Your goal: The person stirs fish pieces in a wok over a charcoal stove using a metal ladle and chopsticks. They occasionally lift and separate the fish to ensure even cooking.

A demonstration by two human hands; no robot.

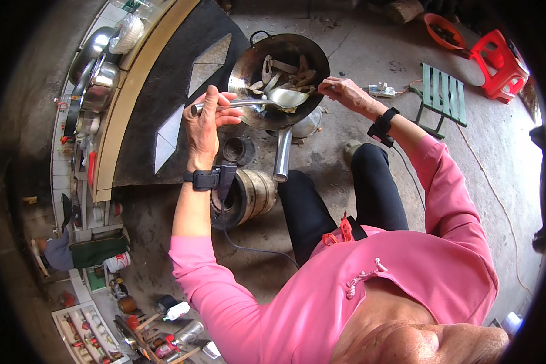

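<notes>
My left hand (209, 118) holds the handle of a long-handled metal cooking spoon (250, 103), thumb up and fingers partly extended. The spoon's broad head rests over pale and brownish strips of food (284, 75) inside a dark metal wok (255, 113). At the wok's right rim is my right hand (343, 93), its fingers curled in. Whether those fingers pinch the rim or something small is unclear. A tubular metal handle (282, 157) on the wok points toward my knees, and a loop handle (258, 36) sits on the far side.
A dark stove top (141, 136) with a tan edge lies left, with pots (101, 86) beyond it. A cylindrical stove-like vessel (252, 195) stands by my left knee. Right are a green folding stool (443, 93), a power strip (382, 90), a red plastic stool (498, 68) and an orange basin (443, 32).
</notes>
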